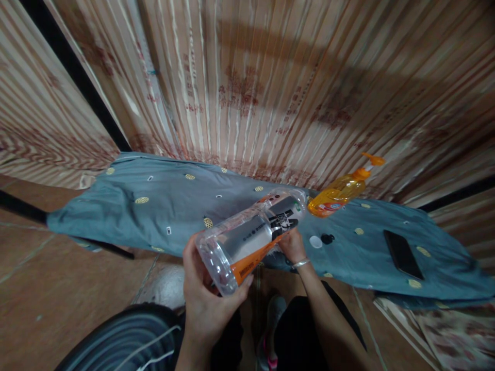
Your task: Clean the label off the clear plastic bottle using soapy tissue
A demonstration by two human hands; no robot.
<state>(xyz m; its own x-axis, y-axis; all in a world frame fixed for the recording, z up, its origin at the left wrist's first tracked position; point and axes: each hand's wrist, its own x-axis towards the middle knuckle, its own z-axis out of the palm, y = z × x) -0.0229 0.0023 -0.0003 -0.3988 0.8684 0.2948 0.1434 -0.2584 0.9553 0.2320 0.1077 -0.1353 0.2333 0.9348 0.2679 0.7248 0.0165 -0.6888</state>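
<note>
I hold a clear plastic bottle with a black, white and orange label on its side above the edge of a blue-grey cloth. My left hand cups its base, nearest the camera. My right hand, a bracelet on its wrist, grips the far end near the neck. A white cap and a small black item lie on the cloth just right of my right hand.
An orange pump bottle lies tilted on the cloth against the wooden wall. A black phone rests on the cloth at the right. A dark round container sits on the tiled floor at lower left. My shoe shows below.
</note>
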